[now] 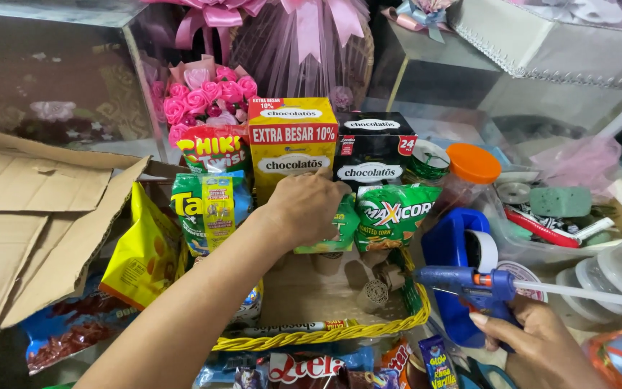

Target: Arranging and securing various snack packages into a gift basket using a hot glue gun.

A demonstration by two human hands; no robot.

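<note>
Far left: flattened cardboard [30, 209], leaning over a yellow snack bag [142, 252]; prone to sliding onto the packets if nudged.

Centre: left hand [304, 209], fingers curled and clamped on a small green snack packet [340, 227], pressing it against the lower front of the yellow wafer box [293, 144]. Packet standing inside the yellow-rimmed basket [325, 336], just left of the green roasted-corn bag [394, 212] and below the black wafer box [374, 148]. Whether glue sits behind the packet: cannot tell. Risk judged: early release lets the packet slip or tilt; hard pressure may topple the upright boxes toward the pink rose bouquet [206, 97] behind.

Right: right hand [534, 346], fingers wrapped around the grip of a blue glue gun [469, 282], nozzle aimed left toward the basket's right side. Risk judged: hot tip or drip touching foil bags, basket rim or the left forearm. Blue tape dispenser [458, 245] just behind the gun; liable to be knocked.
</note>
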